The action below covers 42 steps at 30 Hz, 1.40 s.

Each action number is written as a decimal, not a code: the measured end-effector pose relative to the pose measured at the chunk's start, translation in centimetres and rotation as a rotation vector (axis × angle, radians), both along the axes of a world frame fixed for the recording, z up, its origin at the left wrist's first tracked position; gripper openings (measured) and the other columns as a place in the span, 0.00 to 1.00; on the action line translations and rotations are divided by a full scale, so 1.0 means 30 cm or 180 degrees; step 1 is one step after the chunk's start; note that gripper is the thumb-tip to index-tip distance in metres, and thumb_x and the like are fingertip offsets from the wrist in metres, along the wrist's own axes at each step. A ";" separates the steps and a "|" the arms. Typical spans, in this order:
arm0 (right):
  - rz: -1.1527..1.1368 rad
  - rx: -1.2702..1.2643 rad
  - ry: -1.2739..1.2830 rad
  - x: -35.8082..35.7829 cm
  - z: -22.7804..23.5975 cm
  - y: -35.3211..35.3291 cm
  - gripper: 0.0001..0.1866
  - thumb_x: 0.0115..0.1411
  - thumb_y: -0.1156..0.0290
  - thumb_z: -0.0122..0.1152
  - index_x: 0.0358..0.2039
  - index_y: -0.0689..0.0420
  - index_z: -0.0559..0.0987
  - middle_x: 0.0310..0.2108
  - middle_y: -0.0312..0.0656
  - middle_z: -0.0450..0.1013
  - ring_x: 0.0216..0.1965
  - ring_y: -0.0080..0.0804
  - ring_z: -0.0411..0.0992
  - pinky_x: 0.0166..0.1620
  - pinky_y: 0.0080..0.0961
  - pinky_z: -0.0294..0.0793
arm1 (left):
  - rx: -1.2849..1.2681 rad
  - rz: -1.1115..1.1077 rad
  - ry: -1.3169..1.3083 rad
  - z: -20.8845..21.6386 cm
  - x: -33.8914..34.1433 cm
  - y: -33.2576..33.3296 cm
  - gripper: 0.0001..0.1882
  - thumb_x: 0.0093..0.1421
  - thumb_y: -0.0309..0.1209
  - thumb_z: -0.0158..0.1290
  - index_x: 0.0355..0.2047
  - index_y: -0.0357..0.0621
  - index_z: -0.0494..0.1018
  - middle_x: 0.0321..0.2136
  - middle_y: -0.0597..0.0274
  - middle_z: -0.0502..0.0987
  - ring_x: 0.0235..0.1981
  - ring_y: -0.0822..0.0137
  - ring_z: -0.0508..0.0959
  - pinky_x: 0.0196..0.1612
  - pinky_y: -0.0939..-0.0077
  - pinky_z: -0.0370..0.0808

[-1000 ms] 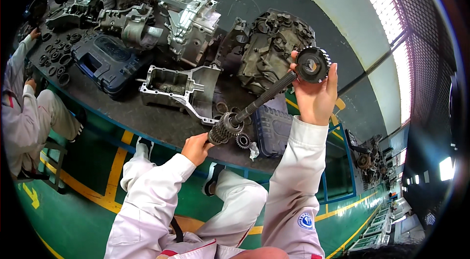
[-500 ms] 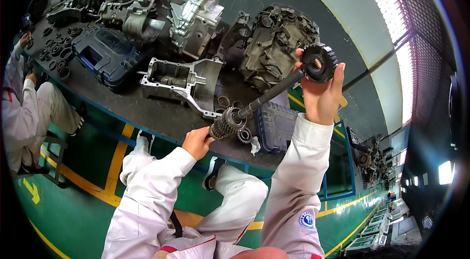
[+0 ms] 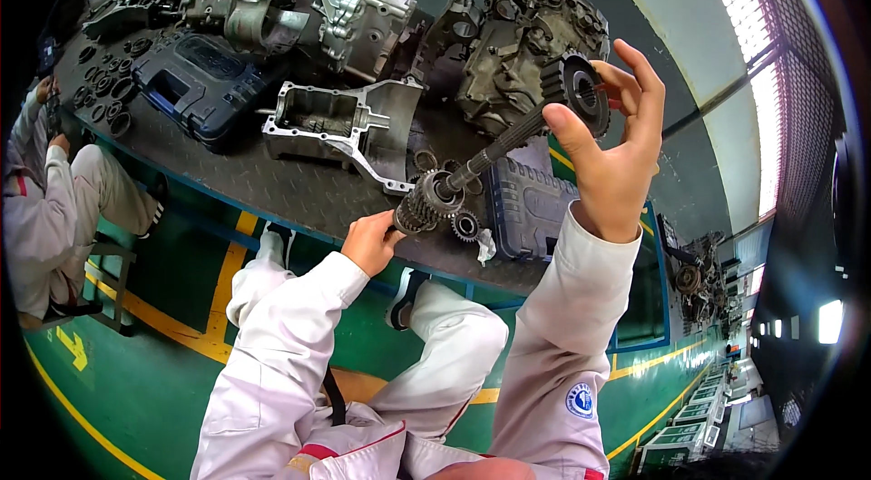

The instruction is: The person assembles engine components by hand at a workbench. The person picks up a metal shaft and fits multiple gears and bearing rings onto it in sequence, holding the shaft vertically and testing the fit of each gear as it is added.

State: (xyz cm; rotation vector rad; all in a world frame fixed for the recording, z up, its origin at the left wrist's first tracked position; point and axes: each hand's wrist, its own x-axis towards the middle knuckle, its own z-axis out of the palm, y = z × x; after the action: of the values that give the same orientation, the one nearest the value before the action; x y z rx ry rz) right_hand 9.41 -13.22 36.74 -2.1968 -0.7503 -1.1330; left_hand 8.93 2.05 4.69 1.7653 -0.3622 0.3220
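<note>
My left hand [image 3: 370,242] is closed around the lower end of a splined gear shaft [image 3: 497,150], beside a stack of gears [image 3: 428,202] on it. The shaft slants up to the right over the table edge. At its upper end is a dark toothed gear [image 3: 577,92] with a round hollow face. My right hand [image 3: 619,140] holds this gear between thumb and fingers, the forefinger raised off it. Part of the fingers is hidden behind the gear. Below the shaft, a small gear [image 3: 465,226] lies on the table near a crumpled white scrap [image 3: 486,247].
An open metal housing [image 3: 318,124] and a large gearbox [image 3: 531,44] stand beyond my hands. A blue-grey case [image 3: 526,208] lies right, a dark tool case [image 3: 201,90] left. Several rings [image 3: 113,90] lie farther left, near a seated person [image 3: 54,208].
My right hand has shifted its grip on the upper gear, and the gear's face has turned toward the right. My left hand keeps its hold. The whole view has shifted slightly.
</note>
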 end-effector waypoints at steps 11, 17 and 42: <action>0.0231 0.0412 0.0102 0.053 -0.026 -0.013 0.44 0.46 0.50 0.84 0.59 0.57 0.73 0.46 0.45 0.79 0.47 0.33 0.75 0.57 0.32 0.70 | 0.0036 0.0059 -0.0037 0.012 -0.002 0.019 0.11 0.60 0.22 0.61 0.44 0.37 0.78 0.32 0.41 0.80 0.32 0.41 0.81 0.36 0.62 0.77; 0.0183 0.0495 -0.0001 0.052 -0.044 -0.024 0.43 0.48 0.48 0.83 0.58 0.58 0.74 0.47 0.45 0.79 0.49 0.32 0.74 0.56 0.31 0.69 | -0.0012 -0.0017 0.0131 0.001 -0.004 0.018 0.10 0.59 0.21 0.61 0.43 0.38 0.78 0.35 0.42 0.81 0.38 0.38 0.80 0.38 0.58 0.78; -0.0451 -0.2092 0.1742 0.046 -1.062 -0.323 0.38 0.52 0.48 0.72 0.59 0.54 0.73 0.49 0.41 0.75 0.53 0.42 0.70 0.54 0.39 0.69 | 0.0170 0.0152 0.0008 -0.062 0.016 0.010 0.08 0.62 0.24 0.63 0.40 0.36 0.79 0.27 0.47 0.81 0.26 0.57 0.83 0.32 0.70 0.75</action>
State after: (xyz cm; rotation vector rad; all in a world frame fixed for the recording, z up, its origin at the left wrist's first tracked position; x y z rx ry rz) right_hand 10.81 -22.93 4.89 -2.9526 -0.7944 -0.2945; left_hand 9.42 2.35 2.82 1.8289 -0.3298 0.3469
